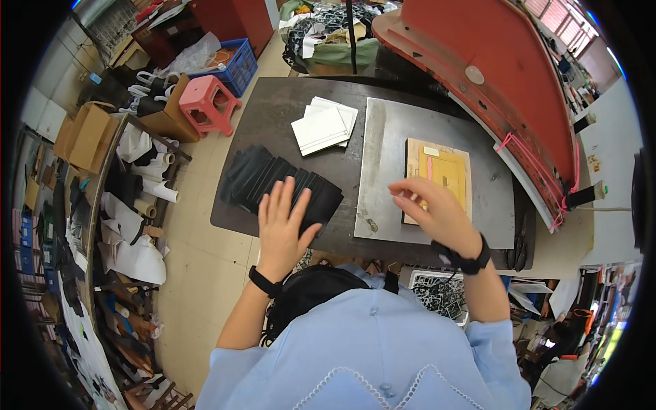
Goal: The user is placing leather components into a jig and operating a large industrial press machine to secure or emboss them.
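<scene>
My left hand [279, 225] is open, its fingers spread over the near edge of a fanned-out row of thin black rectangular pieces [273, 179]. It appears to rest on them, holding none. Over the light metal plate [386, 157], my right hand [441, 212] has loosely bent fingers, with a gap between thumb and forefinger and nothing visible between them. That hand covers part of a flat wooden board with a yellow panel [451, 171]. Beyond the black pieces lies a small stack of white rectangular sheets [324, 128].
A large red machine arm [478, 61] rises at the far right of the dark table [273, 102]. Scissors [521, 249] lie at the table's right edge. A bin of scraps [437, 294] sits below. Leftward are a pink stool [207, 102], a blue crate [239, 66] and cluttered shelves.
</scene>
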The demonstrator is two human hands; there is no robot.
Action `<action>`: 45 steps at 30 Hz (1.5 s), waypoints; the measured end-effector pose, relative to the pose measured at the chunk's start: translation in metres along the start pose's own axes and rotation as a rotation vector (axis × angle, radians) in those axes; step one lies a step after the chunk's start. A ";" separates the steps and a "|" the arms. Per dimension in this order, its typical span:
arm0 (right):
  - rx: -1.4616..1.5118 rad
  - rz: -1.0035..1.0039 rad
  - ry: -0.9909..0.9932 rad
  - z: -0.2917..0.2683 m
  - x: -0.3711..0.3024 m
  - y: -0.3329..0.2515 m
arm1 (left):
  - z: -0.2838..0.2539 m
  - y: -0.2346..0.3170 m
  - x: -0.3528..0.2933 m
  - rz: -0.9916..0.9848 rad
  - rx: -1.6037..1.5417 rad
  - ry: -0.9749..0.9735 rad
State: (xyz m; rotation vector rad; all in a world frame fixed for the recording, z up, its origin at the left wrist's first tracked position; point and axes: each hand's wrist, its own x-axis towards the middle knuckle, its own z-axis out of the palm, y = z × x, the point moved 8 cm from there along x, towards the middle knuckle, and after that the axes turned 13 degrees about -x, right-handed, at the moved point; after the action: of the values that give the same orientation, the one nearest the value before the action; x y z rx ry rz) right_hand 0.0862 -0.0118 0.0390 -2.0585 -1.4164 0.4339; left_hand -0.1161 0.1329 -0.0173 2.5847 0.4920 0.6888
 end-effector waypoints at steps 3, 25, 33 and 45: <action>-0.204 -0.161 -0.039 0.007 0.053 -0.023 | 0.025 -0.007 -0.004 0.076 0.012 -0.134; 0.054 -0.118 0.190 0.014 0.152 -0.021 | -0.038 -0.046 -0.012 -0.349 -1.093 0.112; 0.239 -0.005 -0.054 0.020 0.010 -0.030 | 0.007 0.022 0.037 -0.422 -1.461 -0.187; 0.889 0.359 0.225 0.024 -0.106 0.067 | 0.114 0.111 0.055 -0.727 -1.735 -0.192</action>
State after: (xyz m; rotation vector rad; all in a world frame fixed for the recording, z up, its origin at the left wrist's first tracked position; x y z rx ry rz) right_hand 0.0813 -0.1203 -0.0290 -1.5273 -0.5383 0.7792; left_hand 0.0147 0.0282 -0.0334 0.7295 0.3963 0.2786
